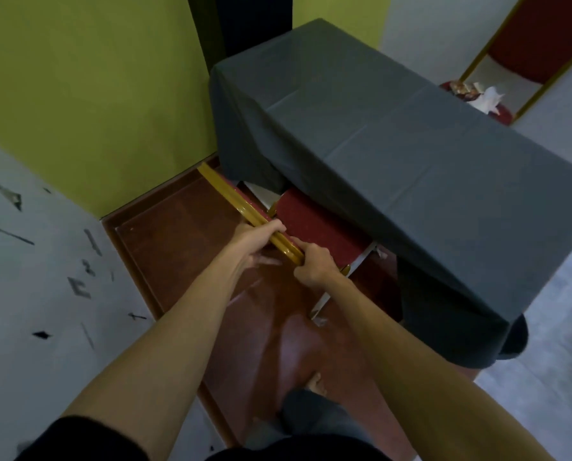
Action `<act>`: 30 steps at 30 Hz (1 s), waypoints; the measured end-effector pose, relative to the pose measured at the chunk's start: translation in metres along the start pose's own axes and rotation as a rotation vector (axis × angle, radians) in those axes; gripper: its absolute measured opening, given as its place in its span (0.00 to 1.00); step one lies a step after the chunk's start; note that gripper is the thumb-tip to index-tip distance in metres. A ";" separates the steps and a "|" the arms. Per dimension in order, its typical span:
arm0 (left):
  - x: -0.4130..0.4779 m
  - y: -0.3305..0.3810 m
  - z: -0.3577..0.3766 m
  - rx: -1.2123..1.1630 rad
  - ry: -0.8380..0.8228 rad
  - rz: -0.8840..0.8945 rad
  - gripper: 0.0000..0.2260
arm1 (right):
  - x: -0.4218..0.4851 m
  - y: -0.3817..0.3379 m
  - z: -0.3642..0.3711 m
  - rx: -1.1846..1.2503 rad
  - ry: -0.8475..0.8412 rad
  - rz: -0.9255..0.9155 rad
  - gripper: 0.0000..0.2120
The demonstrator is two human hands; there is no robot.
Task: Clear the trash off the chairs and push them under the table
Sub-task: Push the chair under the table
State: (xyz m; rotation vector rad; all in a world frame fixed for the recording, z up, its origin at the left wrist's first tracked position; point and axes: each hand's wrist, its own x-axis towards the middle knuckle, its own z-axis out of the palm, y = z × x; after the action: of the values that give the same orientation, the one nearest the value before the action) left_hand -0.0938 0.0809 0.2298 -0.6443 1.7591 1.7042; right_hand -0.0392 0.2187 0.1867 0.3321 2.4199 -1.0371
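A chair with a gold frame and a red seat (314,224) stands at the near side of the table (411,168), which is covered by a dark grey cloth. The seat is partly under the table edge. My left hand (254,237) grips the gold top rail of the chair back (231,197). My right hand (314,267) grips the same rail closer to me. A second red chair (497,108) beyond the table's far side carries crumpled white paper and wrappers (484,94).
A green wall stands to the left, close to the chair. The floor under me is red-brown, with pale grey floor at left and right. My foot and knee (311,400) show at the bottom. A doorway with a gold frame (544,81) is at the upper right.
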 end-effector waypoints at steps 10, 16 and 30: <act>0.030 0.034 0.029 -0.053 0.015 0.012 0.06 | 0.030 0.007 -0.030 -0.002 0.019 0.002 0.37; 0.037 0.041 0.037 -0.050 0.002 0.011 0.12 | 0.038 0.008 -0.038 0.028 0.025 0.032 0.35; 0.044 0.035 0.036 -0.037 0.013 0.055 0.09 | 0.042 0.012 -0.034 0.018 0.059 0.027 0.35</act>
State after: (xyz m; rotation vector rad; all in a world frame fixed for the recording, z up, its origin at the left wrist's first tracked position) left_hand -0.1465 0.1220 0.2231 -0.6301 1.7733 1.7764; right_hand -0.0819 0.2534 0.1773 0.4053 2.4525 -1.0518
